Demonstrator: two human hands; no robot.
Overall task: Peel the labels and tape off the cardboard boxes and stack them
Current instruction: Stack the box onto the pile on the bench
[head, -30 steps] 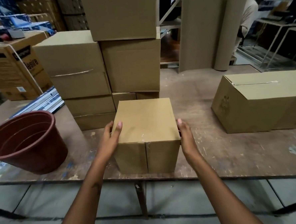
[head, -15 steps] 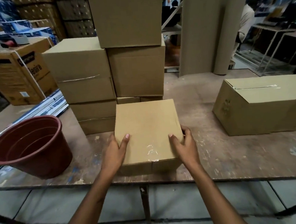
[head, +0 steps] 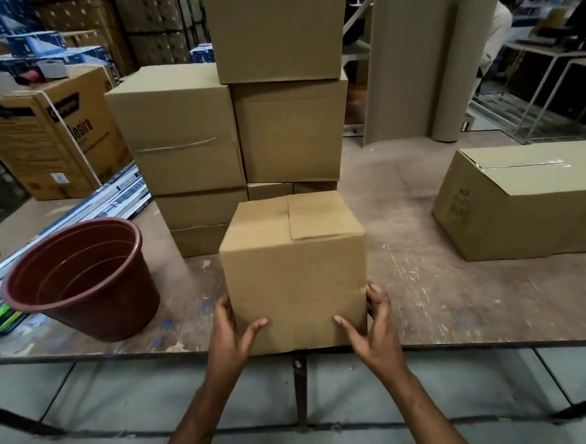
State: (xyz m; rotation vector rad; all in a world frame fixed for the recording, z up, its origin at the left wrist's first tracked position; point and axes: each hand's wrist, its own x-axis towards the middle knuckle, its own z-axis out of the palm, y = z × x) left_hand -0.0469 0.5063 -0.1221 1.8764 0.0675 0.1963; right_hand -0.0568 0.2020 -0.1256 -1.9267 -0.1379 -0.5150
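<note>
A small cardboard box (head: 294, 273) is sitting at the near edge of the worn wooden table (head: 461, 300), just in front of the stack of boxes (head: 231, 129). The left hand (head: 231, 332) and right hand (head: 373, 326) are gripping its lower near corners, thumbs pressing the front face, fingers wrapping the sides. A brown plastic bucket (head: 82, 279) is standing left of the box; a larger taped carton (head: 527, 200) is lying well to its right.

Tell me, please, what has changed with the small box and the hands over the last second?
The small cardboard box was rolled toward the person, so its taped face is out of view. The left hand and right hand slid from its sides down to its near lower corners. The stacked boxes, brown plastic pot and table stayed.
</note>
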